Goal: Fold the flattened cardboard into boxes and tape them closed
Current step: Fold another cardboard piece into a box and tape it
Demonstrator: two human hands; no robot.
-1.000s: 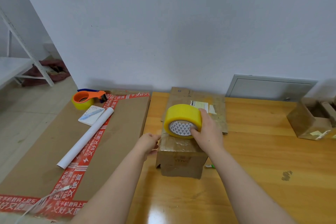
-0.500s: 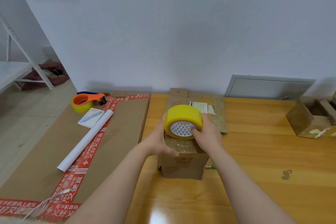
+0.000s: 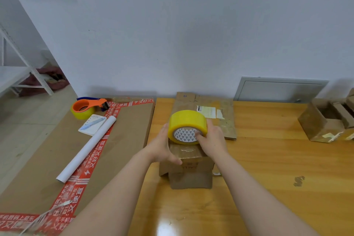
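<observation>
The small cardboard box [image 3: 188, 170] stands on the wooden table [image 3: 268, 168], right in front of the person, and its top flaps are down. The yellow tape roll [image 3: 186, 120] stands on its rim on the far part of the box top, with its hole looking back at the person. The right hand [image 3: 212, 140] holds the roll from the right side. Its fingers curl round the yellow band and its thumb tip sits on the patterned core. The left hand [image 3: 161, 145] is spread out. Its fingers lie straight beside the left of the roll, and its thumb lies flat across the near edge of the box top, pressing down. So the roll sits between the two hands, and the right hand is the one that has it. The way the roll faces matters most. Because the hole points at the person, the roll can turn only to the left or to the right, not nearer or farther. The roll and the hands hide the gap between the flaps, so I cannot tell which way it runs. I also cannot tell where the loose end of the tape is. I think the roll may need a turn before the tape can follow the gap. A flat piece of cardboard [image 3: 226, 120] lies on the table just behind the box, not folded yet.
</observation>
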